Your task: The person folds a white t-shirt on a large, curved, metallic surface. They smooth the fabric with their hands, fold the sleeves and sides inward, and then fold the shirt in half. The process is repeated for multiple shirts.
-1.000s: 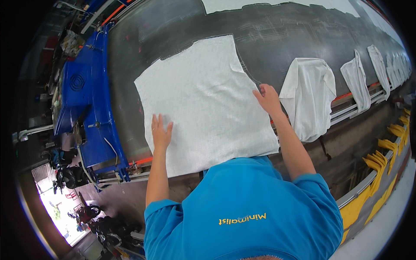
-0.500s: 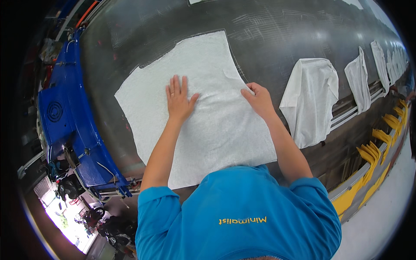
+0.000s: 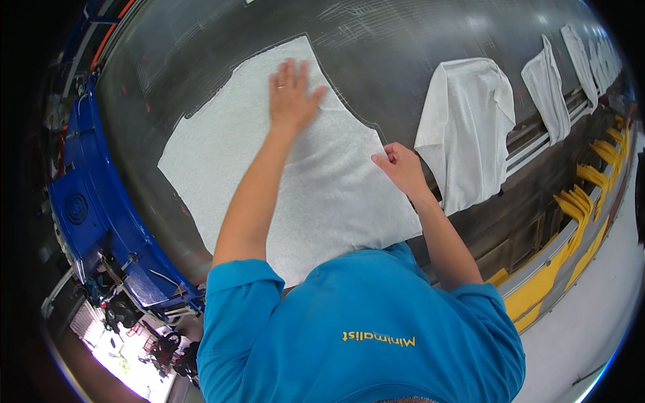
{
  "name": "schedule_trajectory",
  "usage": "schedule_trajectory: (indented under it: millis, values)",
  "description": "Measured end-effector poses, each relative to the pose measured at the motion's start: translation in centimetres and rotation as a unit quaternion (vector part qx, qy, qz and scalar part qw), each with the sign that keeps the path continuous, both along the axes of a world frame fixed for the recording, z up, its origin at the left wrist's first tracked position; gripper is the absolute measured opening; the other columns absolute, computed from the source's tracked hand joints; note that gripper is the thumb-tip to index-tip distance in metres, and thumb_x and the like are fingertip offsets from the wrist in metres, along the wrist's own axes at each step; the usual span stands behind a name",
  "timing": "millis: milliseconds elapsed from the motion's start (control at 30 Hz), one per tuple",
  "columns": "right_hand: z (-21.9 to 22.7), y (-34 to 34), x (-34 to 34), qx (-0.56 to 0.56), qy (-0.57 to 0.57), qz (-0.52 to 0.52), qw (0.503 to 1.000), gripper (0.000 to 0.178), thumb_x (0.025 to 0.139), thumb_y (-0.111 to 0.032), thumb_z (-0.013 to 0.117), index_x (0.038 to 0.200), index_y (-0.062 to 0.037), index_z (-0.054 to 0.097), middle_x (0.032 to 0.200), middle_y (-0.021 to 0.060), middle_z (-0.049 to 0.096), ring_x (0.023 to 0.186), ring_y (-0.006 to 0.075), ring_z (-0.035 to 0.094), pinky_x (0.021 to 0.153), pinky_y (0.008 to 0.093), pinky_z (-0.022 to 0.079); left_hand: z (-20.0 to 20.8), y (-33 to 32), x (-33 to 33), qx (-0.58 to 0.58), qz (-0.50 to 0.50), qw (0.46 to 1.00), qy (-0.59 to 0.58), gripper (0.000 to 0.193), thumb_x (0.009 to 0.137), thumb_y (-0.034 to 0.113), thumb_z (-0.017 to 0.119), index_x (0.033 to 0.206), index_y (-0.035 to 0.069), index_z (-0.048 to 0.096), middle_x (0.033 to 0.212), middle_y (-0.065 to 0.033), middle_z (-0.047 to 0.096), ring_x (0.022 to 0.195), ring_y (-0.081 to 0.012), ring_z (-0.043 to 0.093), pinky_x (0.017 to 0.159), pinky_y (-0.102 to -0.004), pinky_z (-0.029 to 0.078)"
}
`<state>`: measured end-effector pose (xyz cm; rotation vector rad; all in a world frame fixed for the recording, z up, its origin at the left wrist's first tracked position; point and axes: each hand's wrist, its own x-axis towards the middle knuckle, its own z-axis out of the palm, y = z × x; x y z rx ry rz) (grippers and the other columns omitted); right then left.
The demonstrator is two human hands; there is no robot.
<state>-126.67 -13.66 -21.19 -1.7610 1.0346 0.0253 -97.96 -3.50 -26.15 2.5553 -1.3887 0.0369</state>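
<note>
A white cut garment panel (image 3: pixel 235 154) lies spread on the dark printing table (image 3: pixel 403 74), its far edges close to outlines marked on the surface. Flat on its upper part rests my left hand (image 3: pixel 293 101), fingers spread and slightly blurred by motion, a ring on one finger. At the panel's right edge, below the inward curve, my right hand (image 3: pixel 403 168) has its thumb over the cloth and its fingers curled, pinching the border. Soft wrinkles run across the cloth between my hands. The near edge of the panel meets my blue shirt.
Right of my right hand, a folded white cloth piece (image 3: pixel 467 127) drapes over the table edge. Another narrow white piece (image 3: pixel 547 87) and several more follow farther off. A blue machine frame (image 3: pixel 107 201) stands left. Metal rails (image 3: pixel 531 158) and yellow flaps (image 3: pixel 574 208) line the right.
My left hand has slid away from me over the panel toward its far corner. The small fold at the upper right edge now lies flat. My right hand sits lower along that edge.
</note>
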Motion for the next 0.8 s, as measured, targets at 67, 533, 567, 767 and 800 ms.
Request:
schedule_trajectory:
  millis: [67, 533, 567, 767, 800]
  values:
    - [-0.5, 0.2, -0.5, -0.013, -0.023, -0.009, 1.000, 0.026, 0.090, -0.023, 0.075, 0.102, -0.0015, 0.069, 0.079, 0.0072, 0.069, 0.069, 0.0155, 0.063, 0.067, 0.0313, 0.051, -0.1, 1.9, 1.0, 0.018, -0.003, 1.000, -0.007, 0.074, 0.102, 0.055, 0.047, 0.160, 0.012, 0.032, 0.167, -0.0211, 0.025, 0.155, -0.0373, 0.021, 0.125, -0.0544, 0.011]
    - [-1.9, 1.9, -0.6, -0.030, -0.161, -0.146, 0.976, 0.017, 0.094, -0.016, 0.070, 0.106, -0.0039, 0.071, 0.079, 0.0071, 0.068, 0.068, 0.0146, 0.062, 0.065, 0.0302, 0.051, 1.0, 7.0, -17.8, 0.046, -0.064, 0.992, 0.095, 0.082, 0.098, 0.056, 0.051, 0.158, 0.003, 0.033, 0.165, -0.0293, 0.020, 0.155, -0.0452, 0.015, 0.123, -0.0612, 0.008]
    - [-2.0, 1.8, -0.5, -0.062, -0.168, -0.143, 0.973, 0.017, 0.094, -0.016, 0.069, 0.106, -0.0039, 0.072, 0.080, 0.0081, 0.069, 0.069, 0.0160, 0.063, 0.066, 0.0310, 0.051, 1.1, 6.1, -18.5, 0.041, -0.067, 0.992, 0.100, 0.082, 0.098, 0.056, 0.051, 0.158, 0.004, 0.033, 0.165, -0.0290, 0.021, 0.155, -0.0451, 0.015, 0.123, -0.0612, 0.008]
    - [-1.9, 1.5, -2.0, -0.104, -0.151, -0.132, 0.974, 0.023, 0.095, -0.020, 0.070, 0.110, -0.0017, 0.070, 0.086, 0.0109, 0.071, 0.075, 0.0215, 0.068, 0.071, 0.0334, 0.054, 0.8, 1.0, -18.3, -0.026, -0.101, 0.991, 0.078, 0.076, 0.099, 0.055, 0.051, 0.158, 0.010, 0.037, 0.166, -0.0231, 0.024, 0.154, -0.0418, 0.019, 0.124, -0.0598, 0.010]
    - [-1.5, 1.5, -2.9, -0.086, -0.117, -0.117, 0.982, 0.025, 0.094, -0.021, 0.070, 0.111, -0.0015, 0.069, 0.085, 0.0112, 0.071, 0.075, 0.0218, 0.068, 0.071, 0.0335, 0.054, 0.6, 0.6, -17.5, -0.010, -0.113, 0.990, 0.086, 0.076, 0.099, 0.055, 0.050, 0.159, 0.011, 0.036, 0.166, -0.0227, 0.024, 0.155, -0.0412, 0.019, 0.124, -0.0592, 0.010]
